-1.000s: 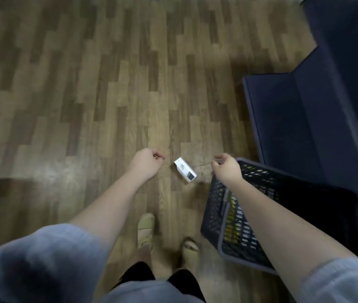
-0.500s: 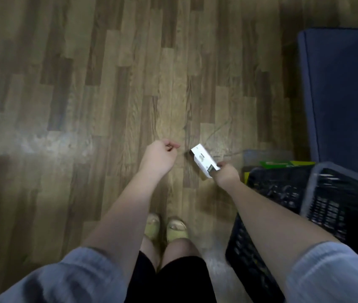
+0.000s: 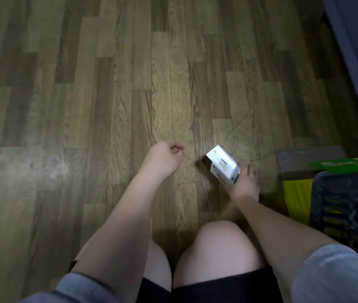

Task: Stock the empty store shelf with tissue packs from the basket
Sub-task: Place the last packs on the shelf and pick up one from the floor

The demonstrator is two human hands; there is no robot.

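- Right hand grips a white tissue pack, tilted.
- Left hand, just left of it, is curled, holding nothing.
- Dark basket sits right of the right hand.

Brown wood-plank laminate floor spreads beneath my bare knees and black shorts. A flat green-and-yellow cardboard box lies at right, near a dark blue panel.

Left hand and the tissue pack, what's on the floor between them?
Nothing: in the head view only bare wood floor separates left hand from pack.
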